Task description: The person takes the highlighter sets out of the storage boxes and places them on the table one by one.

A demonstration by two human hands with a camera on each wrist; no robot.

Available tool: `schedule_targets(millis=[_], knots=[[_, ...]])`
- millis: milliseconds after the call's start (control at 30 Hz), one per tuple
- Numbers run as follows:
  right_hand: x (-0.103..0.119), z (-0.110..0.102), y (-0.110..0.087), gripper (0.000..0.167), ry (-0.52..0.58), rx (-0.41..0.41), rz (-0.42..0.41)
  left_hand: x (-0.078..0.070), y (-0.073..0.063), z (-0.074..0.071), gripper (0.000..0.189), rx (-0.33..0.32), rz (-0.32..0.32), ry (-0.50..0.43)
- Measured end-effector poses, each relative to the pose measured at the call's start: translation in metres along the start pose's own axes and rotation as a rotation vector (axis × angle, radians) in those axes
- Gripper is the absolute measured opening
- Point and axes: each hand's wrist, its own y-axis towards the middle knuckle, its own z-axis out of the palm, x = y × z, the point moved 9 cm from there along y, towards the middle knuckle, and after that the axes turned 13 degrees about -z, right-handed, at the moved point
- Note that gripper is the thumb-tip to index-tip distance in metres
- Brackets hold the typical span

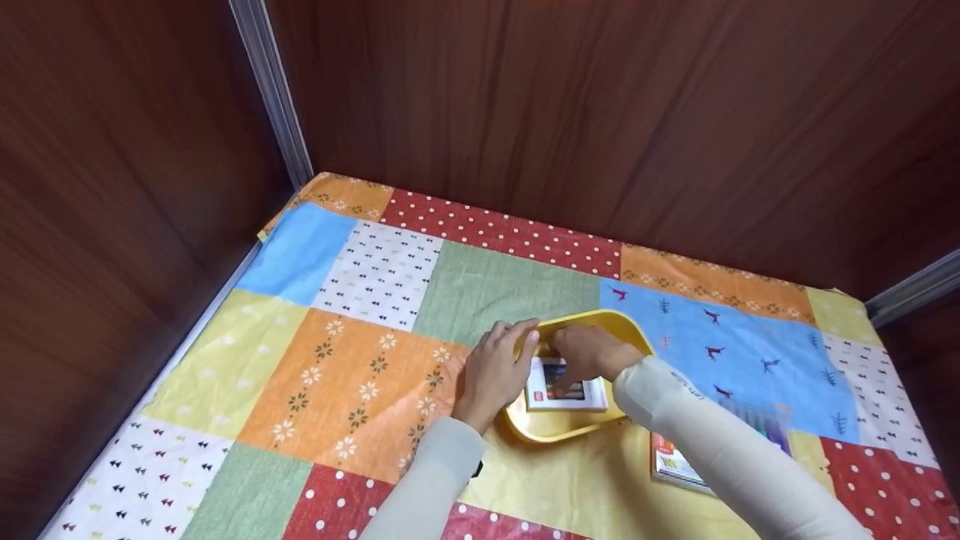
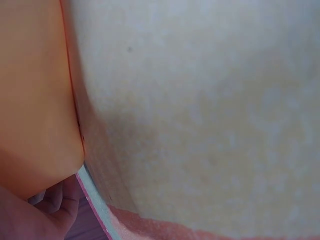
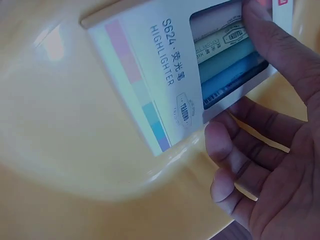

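Note:
A yellow plastic tub (image 1: pixel 551 436) stands on the patchwork cloth. My left hand (image 1: pixel 499 367) grips its left rim, and in the left wrist view curled fingers (image 2: pixel 60 200) show beside the tub's wall. My right hand (image 1: pixel 589 351) reaches down inside the tub and holds a white box of highlighters (image 3: pixel 150 75). In the right wrist view the thumb lies across the box's window and the other fingers curl at its lower edge. Pastel highlighters (image 3: pixel 230 60) show through that window. From the head view, my right hand covers part of the box.
A flat printed pack (image 1: pixel 667 461) and a clear case with coloured pens (image 1: pixel 776 431) lie right of the tub, partly under my right forearm. Brown wooden panels (image 1: pixel 480 97) stand behind and to the left of the cloth (image 1: pixel 360 375).

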Motion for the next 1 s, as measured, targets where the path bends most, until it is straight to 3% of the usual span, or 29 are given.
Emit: schedule_targets(millis=[133, 367, 567, 833, 1000], knots=[[0.004, 0.002, -0.002, 0.055, -0.033, 0.038, 0.007, 0.000, 0.000, 0.000, 0.043, -0.007, 0.010, 0.003], [0.012, 0.007, -0.004, 0.078, -0.105, 0.108, 0.011, -0.001, -0.001, -0.003, 0.043, -0.027, 0.021, 0.002], [0.008, 0.017, -0.008, 0.091, -0.080, 0.155, 0.014, -0.002, -0.004, 0.000, 0.043, -0.030, 0.025, 0.007], [-0.002, 0.008, -0.014, 0.064, 0.019, 0.089, 0.043, -0.002, -0.003, 0.000, 0.042, -0.037, 0.026, 0.012], [-0.001, -0.003, -0.017, 0.048, 0.032, 0.068, 0.003, -0.003, -0.001, -0.003, 0.042, -0.039, 0.028, -0.001]])
